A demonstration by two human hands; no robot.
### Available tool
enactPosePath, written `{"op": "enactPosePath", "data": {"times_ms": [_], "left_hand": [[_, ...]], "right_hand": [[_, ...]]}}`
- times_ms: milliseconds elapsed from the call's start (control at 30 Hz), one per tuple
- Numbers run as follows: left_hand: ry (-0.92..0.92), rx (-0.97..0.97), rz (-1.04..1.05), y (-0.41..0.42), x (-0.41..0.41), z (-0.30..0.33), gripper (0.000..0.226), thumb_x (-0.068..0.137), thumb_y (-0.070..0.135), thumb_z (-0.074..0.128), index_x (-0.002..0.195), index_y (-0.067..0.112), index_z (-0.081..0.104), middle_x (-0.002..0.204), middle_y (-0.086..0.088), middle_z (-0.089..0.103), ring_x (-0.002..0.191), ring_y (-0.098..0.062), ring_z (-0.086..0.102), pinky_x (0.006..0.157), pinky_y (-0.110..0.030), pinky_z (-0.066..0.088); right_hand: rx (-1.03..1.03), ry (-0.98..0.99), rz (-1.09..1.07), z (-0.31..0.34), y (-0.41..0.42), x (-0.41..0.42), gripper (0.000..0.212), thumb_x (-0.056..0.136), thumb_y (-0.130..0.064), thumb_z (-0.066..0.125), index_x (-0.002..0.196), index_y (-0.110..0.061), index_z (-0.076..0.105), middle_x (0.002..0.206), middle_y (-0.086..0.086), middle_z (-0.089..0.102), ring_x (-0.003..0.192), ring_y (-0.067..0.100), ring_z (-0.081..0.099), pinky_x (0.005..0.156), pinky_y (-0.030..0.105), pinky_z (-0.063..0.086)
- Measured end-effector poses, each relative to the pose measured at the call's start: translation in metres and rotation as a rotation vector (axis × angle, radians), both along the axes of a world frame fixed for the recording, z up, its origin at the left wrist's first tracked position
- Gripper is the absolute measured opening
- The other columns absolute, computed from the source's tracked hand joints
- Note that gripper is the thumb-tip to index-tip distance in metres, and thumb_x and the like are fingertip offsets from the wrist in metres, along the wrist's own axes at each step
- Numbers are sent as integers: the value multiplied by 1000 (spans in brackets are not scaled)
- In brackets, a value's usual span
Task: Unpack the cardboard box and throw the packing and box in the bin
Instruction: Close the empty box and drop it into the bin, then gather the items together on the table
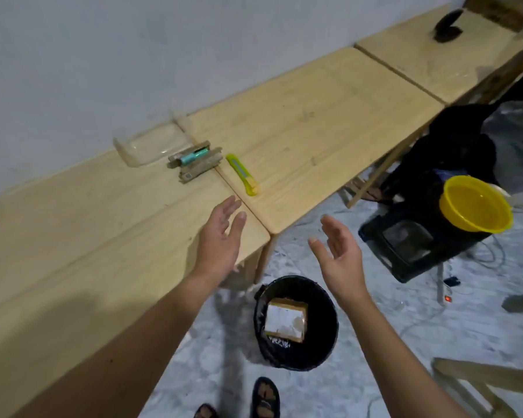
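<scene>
While the fingers (234,206) of the left hand (221,236) and those of the right hand (340,251) are stretched out straight and hold nothing, both palms face each other above the bench (329,116) edge and the floor. Below them the cardboard box (286,319) lies inside the black bin (296,322) on the floor. Farther off on the bench lie a yellow-green utility knife (242,174), a teal item on cardboard scraps (194,162) and a clear plastic tray (151,146).

Matt pale wood table (314,116); cardboard box (287,319) in glossy black bin (329,336).
</scene>
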State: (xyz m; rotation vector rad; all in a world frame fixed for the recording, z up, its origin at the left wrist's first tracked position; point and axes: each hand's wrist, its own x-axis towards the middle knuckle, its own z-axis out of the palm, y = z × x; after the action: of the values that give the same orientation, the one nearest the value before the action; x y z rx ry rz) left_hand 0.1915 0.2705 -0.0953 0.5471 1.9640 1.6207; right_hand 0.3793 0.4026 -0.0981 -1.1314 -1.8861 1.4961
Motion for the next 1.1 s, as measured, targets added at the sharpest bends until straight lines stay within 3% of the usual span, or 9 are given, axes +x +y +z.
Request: {"op": "enactPosePath", "data": {"times_ms": [167, 267, 367, 500, 633, 700, 767, 833, 1100], "left_hand": [[172, -146, 325, -80, -93, -27, 38, 104, 25, 55, 141, 16, 55, 139, 1, 61, 131, -11, 55, 105, -15, 45], [408, -339, 436, -134, -134, -59, 42, 101, 33, 54, 135, 10, 61, 141, -9, 61, 144, -28, 44, 113, -49, 44], [534, -535, 425, -167, -164, -80, 54, 93, 38, 50, 130, 0, 62, 139, -21, 61, 146, -44, 37, 117, -53, 34], [585, -699, 348, -172, -171, -87, 59, 94, 39, 49, 145, 10, 49, 159, -8, 42, 155, -32, 22, 125, -45, 17], [635, -897, 317, -161, -169, -85, 64, 98, 41, 39, 155, 13, 34, 167, -4, 27, 157, -28, 13, 127, -46, 13], [624, -974, 287, -159, -171, -85, 66, 101, 43, 35, 159, 13, 25, 170, -4, 18, 158, -28, 9, 127, -47, 12], [626, -1014, 271, -158, -172, -86, 69, 101, 44, 32, 161, 12, 18, 171, -4, 13, 158, -28, 6, 127, -49, 12], [639, -1017, 261, -158, -171, -86, 70, 100, 45, 30, 161, 11, 17, 171, -6, 13, 158, -30, 7, 126, -51, 13], [645, -1037, 244, -158, -171, -84, 71, 101, 47, 26, 161, 12, 15, 171, -5, 11, 158, -29, 4, 127, -51, 11]], "right_hand": [[151, 12, 259, 8, -1, -110, 49, 93, -31, 75, 138, -26, 56, 131, -9, 64, 123, 9, 59, 108, 39, 48], [235, 0, 412, 7, -4, -173, 52, 92, -28, 75, 140, -24, 54, 135, -7, 62, 124, 12, 57, 106, 32, 47], [300, -19, 509, 3, -5, -230, 57, 88, -25, 79, 140, -21, 55, 136, -7, 61, 122, 9, 56, 104, 25, 44], [375, -39, 568, -4, 2, -286, 58, 83, -17, 81, 137, -20, 58, 134, -2, 60, 114, 4, 58, 105, 20, 44], [537, -171, 697, -16, 20, -321, 66, 75, -10, 76, 138, -18, 56, 143, 3, 54, 138, 26, 46, 118, 45, 38], [613, -264, 769, -20, 29, -333, 73, 69, -20, 75, 140, -19, 54, 142, 5, 54, 143, 31, 40, 122, 50, 30], [687, -324, 840, -23, 36, -341, 80, 65, -33, 74, 141, -20, 53, 140, 5, 56, 139, 31, 43, 120, 43, 28], [724, -363, 899, -26, 42, -344, 84, 66, -33, 80, 144, -21, 52, 142, 2, 55, 138, 29, 40, 113, 36, 28], [685, -366, 1001, -23, 44, -352, 73, 68, -35, 89, 134, -23, 60, 123, -8, 57, 112, 14, 49, 97, 36, 47]]}}
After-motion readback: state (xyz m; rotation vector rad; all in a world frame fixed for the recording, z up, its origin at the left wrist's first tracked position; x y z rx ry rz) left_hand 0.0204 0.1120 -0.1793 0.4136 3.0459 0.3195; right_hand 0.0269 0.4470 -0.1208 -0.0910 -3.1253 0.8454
